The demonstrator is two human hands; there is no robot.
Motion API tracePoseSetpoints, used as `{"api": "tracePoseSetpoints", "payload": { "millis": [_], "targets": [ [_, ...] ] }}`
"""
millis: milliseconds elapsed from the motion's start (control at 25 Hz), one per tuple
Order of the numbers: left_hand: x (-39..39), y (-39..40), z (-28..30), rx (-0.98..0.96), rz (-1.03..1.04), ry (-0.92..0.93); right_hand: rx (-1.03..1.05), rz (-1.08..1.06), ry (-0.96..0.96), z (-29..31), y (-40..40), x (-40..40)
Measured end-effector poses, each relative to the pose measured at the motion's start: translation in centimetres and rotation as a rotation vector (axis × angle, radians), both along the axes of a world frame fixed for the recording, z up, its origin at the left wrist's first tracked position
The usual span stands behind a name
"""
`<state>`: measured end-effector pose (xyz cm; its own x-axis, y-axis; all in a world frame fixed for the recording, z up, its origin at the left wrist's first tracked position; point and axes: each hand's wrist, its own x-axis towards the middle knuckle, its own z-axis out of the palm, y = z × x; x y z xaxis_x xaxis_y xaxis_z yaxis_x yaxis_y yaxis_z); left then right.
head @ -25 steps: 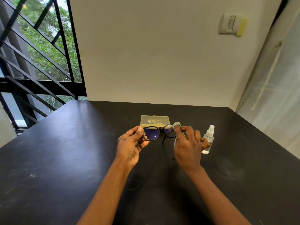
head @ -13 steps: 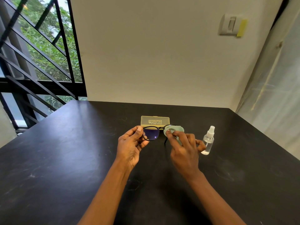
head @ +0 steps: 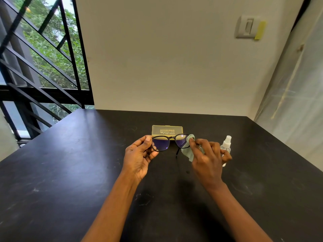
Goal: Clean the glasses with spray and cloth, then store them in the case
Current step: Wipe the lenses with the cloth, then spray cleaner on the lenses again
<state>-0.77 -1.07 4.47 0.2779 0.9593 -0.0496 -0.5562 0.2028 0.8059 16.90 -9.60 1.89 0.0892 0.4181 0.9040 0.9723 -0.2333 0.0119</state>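
Black-framed glasses (head: 170, 143) sit pinched at one end in my left hand (head: 139, 157), thumb on top, fingers curled beneath, held above the bench (head: 70, 172). My right hand (head: 208, 158) presses a pale green cloth (head: 189, 151) with closed fingertips against the other lens's outer edge. Just beyond the glasses lies the shut yellow case (head: 167, 131); the spray bottle (head: 226, 148) stands right behind my right hand.

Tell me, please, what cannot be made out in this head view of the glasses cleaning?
- Print on the case: too small to read.
- Lower part of the spray bottle: hidden behind the right hand.
- Right lens edge of the glasses: covered by the cloth.
- Left temple arm: hidden by the left hand.
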Motion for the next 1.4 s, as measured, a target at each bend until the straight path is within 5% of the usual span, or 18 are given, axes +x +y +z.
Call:
{"api": "tracePoseSetpoints", "payload": {
  "millis": [280,680,840,960,1200,1400],
  "targets": [
    [-0.3,-0.2,0.4,0.102,0.035,0.032,0.007,0.351,0.507,1.9,-0.9,-0.4],
    [-0.5,-0.4,0.0,0.158,0.015,0.063,-0.726,0.286,0.480,-4.3,-3.9,-1.8],
    [-0.7,-0.3,-0.5,0.161,-0.009,0.079,-0.779,0.325,0.544,-3.8,-3.6,-1.6],
    [-0.9,-0.2,-0.9,0.170,-0.051,0.078,-0.515,0.437,0.934,-2.4,-3.0,-1.4],
    [-2.0,0.1,-1.4,0.237,-0.229,0.082,-0.082,0.625,2.191,1.4,-0.9,1.3],
    [-2.8,0.7,-2.2,0.231,-0.378,0.095,0.094,0.871,2.442,2.6,-0.1,2.0]
  ]
}}
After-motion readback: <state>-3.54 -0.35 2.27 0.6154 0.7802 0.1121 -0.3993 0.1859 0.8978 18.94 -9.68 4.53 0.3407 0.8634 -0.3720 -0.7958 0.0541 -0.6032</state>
